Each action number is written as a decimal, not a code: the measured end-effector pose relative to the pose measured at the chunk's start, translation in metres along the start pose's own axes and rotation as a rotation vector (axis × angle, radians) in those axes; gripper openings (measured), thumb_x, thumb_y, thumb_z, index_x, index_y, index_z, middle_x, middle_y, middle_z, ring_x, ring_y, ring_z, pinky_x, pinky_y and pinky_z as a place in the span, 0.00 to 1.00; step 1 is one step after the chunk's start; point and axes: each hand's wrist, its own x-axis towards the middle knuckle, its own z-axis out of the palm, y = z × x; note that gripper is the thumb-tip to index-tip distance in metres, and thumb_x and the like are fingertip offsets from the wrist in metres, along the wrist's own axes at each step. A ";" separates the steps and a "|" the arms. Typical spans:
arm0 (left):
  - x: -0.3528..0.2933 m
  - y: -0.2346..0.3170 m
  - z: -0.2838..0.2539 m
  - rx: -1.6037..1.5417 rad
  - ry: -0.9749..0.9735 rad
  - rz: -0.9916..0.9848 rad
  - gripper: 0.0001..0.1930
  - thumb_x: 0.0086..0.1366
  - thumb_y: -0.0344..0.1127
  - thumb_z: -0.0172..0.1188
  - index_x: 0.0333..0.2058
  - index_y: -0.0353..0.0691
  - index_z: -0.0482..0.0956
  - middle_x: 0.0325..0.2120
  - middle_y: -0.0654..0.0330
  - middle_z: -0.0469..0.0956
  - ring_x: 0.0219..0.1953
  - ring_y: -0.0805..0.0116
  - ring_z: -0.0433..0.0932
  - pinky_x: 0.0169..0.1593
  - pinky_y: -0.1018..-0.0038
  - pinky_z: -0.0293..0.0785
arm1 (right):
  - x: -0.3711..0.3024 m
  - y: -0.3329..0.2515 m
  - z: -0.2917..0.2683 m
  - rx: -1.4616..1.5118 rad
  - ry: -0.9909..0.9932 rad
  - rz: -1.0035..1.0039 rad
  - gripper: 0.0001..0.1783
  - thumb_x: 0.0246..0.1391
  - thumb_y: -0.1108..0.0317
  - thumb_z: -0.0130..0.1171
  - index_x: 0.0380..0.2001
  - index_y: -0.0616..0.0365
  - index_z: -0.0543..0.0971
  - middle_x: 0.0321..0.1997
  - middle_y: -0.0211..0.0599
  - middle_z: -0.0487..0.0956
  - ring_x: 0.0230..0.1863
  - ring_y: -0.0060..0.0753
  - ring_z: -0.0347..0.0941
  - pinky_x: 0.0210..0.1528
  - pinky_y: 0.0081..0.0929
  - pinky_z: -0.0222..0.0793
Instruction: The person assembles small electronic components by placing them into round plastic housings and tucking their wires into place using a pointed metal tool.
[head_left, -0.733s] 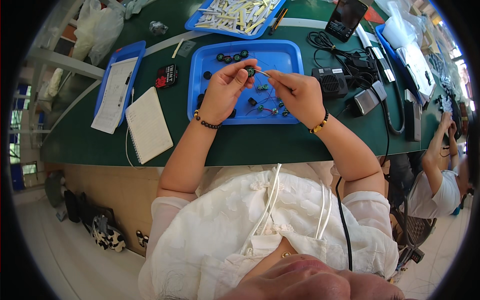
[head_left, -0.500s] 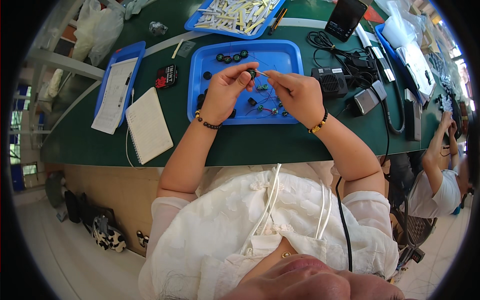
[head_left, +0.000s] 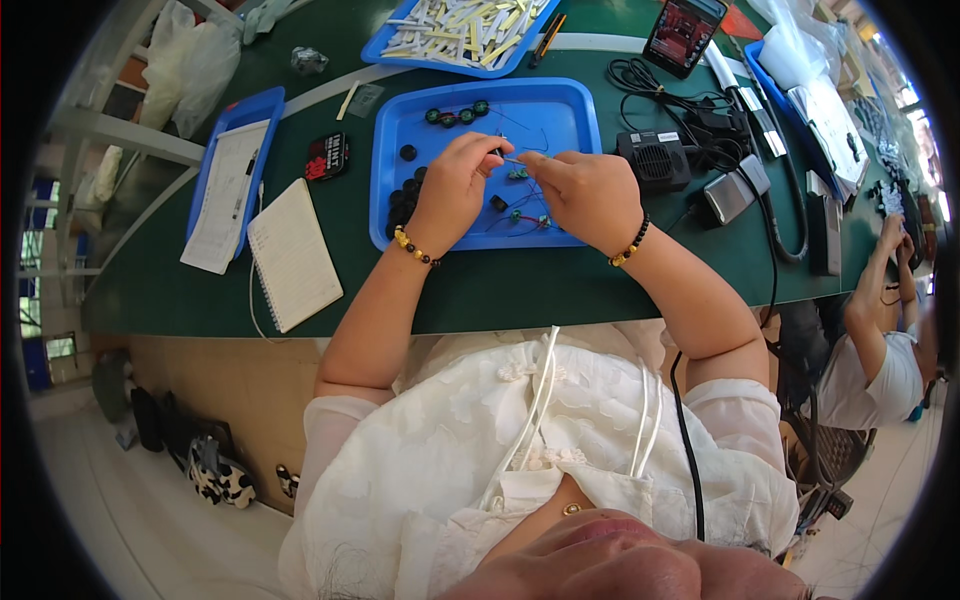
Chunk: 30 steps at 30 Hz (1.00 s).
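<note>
Both hands are close together above a blue tray [head_left: 560, 90]. My left hand [head_left: 455, 185] is closed, pinching a small black round part [head_left: 498, 152] at its fingertips. From the right, my right hand [head_left: 592, 192] grips a thin metal-looking tool [head_left: 514, 160], its tip at the black part; the tool's exact kind is too small to make out. In the tray, black round caps [head_left: 402, 200] cluster by my left wrist, and a row of green-topped round parts [head_left: 450, 117] lies at the back. Small green boards with thin wires [head_left: 530, 218] lie below my right hand.
Behind stands a blue tray of white and yellow strips [head_left: 470, 35]. To the left are a notebook [head_left: 295, 255], a black-and-red tin [head_left: 327, 157] and a tray with papers [head_left: 225, 190]. Cables, a black device [head_left: 652, 162] and a propped phone [head_left: 685, 35] occupy the right; another person [head_left: 880, 350] works beyond.
My left hand has turned slightly, so the black part shows less between its fingers. The right hand has shifted a little left and down. The phone screen has lit up with a picture.
</note>
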 end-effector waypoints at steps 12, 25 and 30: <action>0.004 -0.006 -0.001 -0.212 0.169 -0.028 0.12 0.67 0.27 0.60 0.48 0.36 0.78 0.43 0.58 0.77 0.42 0.69 0.81 0.48 0.77 0.77 | 0.003 0.009 0.002 -0.053 0.092 0.046 0.12 0.54 0.66 0.58 0.42 0.42 0.83 0.22 0.28 0.79 0.22 0.35 0.77 0.20 0.32 0.69; 0.013 -0.018 -0.038 -0.231 0.356 -0.234 0.10 0.63 0.29 0.66 0.41 0.33 0.80 0.32 0.63 0.81 0.33 0.79 0.77 0.39 0.83 0.74 | 0.007 0.008 -0.003 0.063 0.239 0.073 0.09 0.57 0.67 0.58 0.40 0.43 0.83 0.24 0.30 0.81 0.20 0.38 0.76 0.20 0.31 0.69; 0.012 -0.025 -0.059 0.023 0.233 -0.363 0.07 0.59 0.31 0.68 0.33 0.34 0.82 0.30 0.63 0.82 0.32 0.77 0.78 0.38 0.81 0.75 | 0.006 0.007 -0.003 0.094 0.205 0.088 0.10 0.56 0.68 0.59 0.41 0.43 0.82 0.25 0.30 0.82 0.21 0.38 0.77 0.21 0.30 0.70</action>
